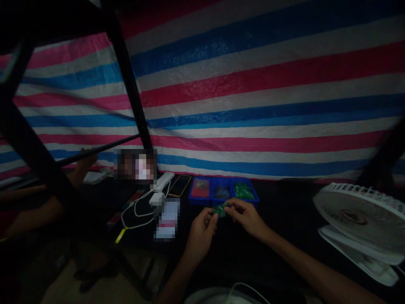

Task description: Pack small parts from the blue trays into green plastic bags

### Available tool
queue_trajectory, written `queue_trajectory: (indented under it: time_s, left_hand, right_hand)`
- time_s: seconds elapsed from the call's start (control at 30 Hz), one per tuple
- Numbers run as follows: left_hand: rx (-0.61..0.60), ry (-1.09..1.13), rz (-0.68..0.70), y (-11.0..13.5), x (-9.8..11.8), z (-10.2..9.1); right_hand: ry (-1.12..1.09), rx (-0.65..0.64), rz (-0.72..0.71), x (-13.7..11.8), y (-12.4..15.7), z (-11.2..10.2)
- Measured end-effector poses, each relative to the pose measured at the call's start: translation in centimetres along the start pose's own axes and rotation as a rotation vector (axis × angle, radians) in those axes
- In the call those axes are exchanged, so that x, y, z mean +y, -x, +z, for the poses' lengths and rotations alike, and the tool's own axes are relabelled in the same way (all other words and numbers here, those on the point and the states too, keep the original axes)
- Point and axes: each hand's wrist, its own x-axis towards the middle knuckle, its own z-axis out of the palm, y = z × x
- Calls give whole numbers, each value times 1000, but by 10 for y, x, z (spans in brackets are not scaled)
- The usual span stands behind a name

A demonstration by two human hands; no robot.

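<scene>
A small, shiny green plastic piece [220, 210] is pinched between my two hands, just in front of the blue bins; its exact kind is unclear in the dim light. My left hand [203, 226] grips its left end with thumb and curled fingers. At its right end, my right hand [245, 214] closes thumb and fingertips on it. Behind the hands stands a blue three-part bin [190, 196]. Its right compartment holds similar-looking green pieces [243, 191], the middle one dark see-through pieces [221, 192], and the left one small pale bits [202, 184] over something red.
A white fan [357, 219] stands at the right. Left of the bins lie a phone [180, 186], a white power strip [164, 180], a charger [156, 199] with cables and a blurred-out flat item [167, 220]. Another person's arm [41, 207] is beyond the dark frame post.
</scene>
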Motion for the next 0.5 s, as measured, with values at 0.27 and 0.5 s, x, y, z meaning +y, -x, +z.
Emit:
queue_trajectory:
  time_s: [0.27,0.5]
  left_hand:
    - [63,80,8,-2,-3,0]
    - [89,44,6,-4,-6,-2]
  right_hand:
    - [-163,-76,34,-7,2,0]
    - [-104,-62,53,-8,2,-2]
